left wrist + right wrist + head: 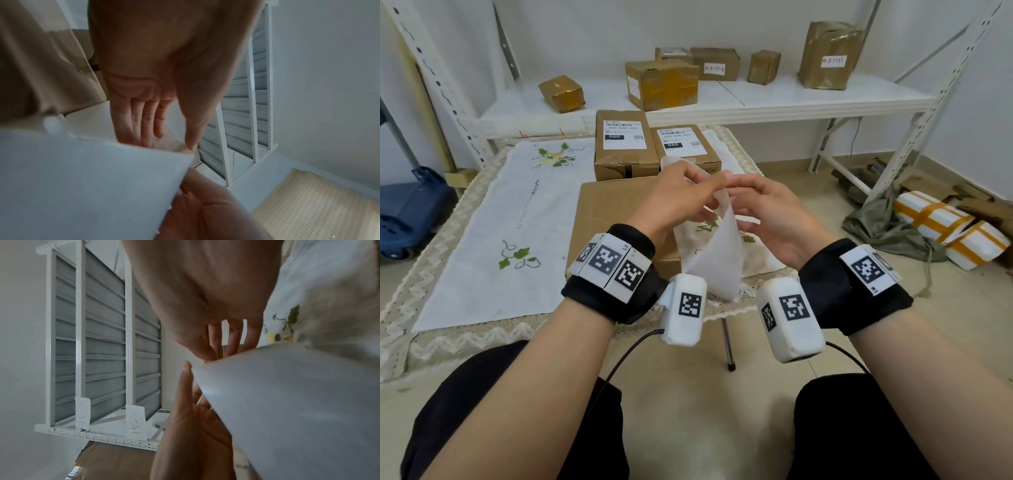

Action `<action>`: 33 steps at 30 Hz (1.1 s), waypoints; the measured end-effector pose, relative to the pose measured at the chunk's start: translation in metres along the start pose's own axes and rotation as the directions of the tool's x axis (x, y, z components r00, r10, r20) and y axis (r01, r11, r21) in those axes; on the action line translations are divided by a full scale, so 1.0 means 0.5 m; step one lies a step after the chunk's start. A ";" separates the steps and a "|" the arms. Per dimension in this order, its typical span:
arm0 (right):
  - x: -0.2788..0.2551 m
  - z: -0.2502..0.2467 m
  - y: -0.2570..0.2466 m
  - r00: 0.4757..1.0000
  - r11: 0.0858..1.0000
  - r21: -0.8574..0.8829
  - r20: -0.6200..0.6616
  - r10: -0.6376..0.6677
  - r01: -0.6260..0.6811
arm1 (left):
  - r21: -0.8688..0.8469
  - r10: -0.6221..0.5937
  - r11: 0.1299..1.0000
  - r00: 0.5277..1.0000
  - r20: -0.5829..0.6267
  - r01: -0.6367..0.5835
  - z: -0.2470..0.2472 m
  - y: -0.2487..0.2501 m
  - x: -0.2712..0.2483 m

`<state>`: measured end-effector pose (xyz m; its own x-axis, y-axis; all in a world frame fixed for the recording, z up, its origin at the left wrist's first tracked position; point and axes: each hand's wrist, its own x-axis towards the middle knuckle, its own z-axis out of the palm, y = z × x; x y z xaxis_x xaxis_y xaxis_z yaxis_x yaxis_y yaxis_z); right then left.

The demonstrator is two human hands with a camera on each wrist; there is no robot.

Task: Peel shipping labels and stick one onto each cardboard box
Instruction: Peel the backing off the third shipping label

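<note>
In the head view both hands meet above the low table and hold a white label sheet [717, 253] by its top corner; the sheet hangs down and curls. My left hand [703, 192] pinches the corner from the left, my right hand [736, 202] from the right. The left wrist view shows the left hand [172, 144] with its thumb on the sheet [82, 186]. In the right wrist view the right hand [220, 355] pinches the sheet [298, 402] at the same corner. A plain cardboard box [606, 212] lies under the hands. Behind it stand two labelled boxes [621, 144] [685, 147].
An embroidered white cloth [510, 219] covers the table. A white shelf [756, 99] behind carries several taped cardboard boxes. A blue cart [410, 212] stands at the left. White parcels with orange tape [941, 219] lie on the floor at the right.
</note>
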<state>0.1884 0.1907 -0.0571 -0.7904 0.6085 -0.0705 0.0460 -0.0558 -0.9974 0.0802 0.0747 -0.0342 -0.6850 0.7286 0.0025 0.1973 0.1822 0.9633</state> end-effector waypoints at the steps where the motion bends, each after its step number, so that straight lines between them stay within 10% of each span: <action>1: -0.002 -0.003 -0.001 1.000 1.000 0.000 0.008 -0.018 0.018 | -0.051 0.009 0.999 1.000 0.005 -0.009 0.001 -0.001 -0.001; 16: 0.006 -0.021 -0.007 0.963 0.953 0.171 -0.055 0.263 -0.251 | -0.121 0.141 0.982 0.990 -0.024 -0.143 -0.023 -0.013 0.006; 33: 0.009 -0.020 0.005 0.988 0.978 0.177 -0.088 0.126 -0.109 | 0.113 0.231 0.968 0.971 -0.064 -0.223 -0.017 -0.036 0.025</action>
<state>0.1911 0.2014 -0.0601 -0.7219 0.6636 -0.1965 0.0231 -0.2606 -0.9652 0.0622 0.0751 -0.0495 -0.6643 0.7072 0.2421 0.4228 0.0885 0.9019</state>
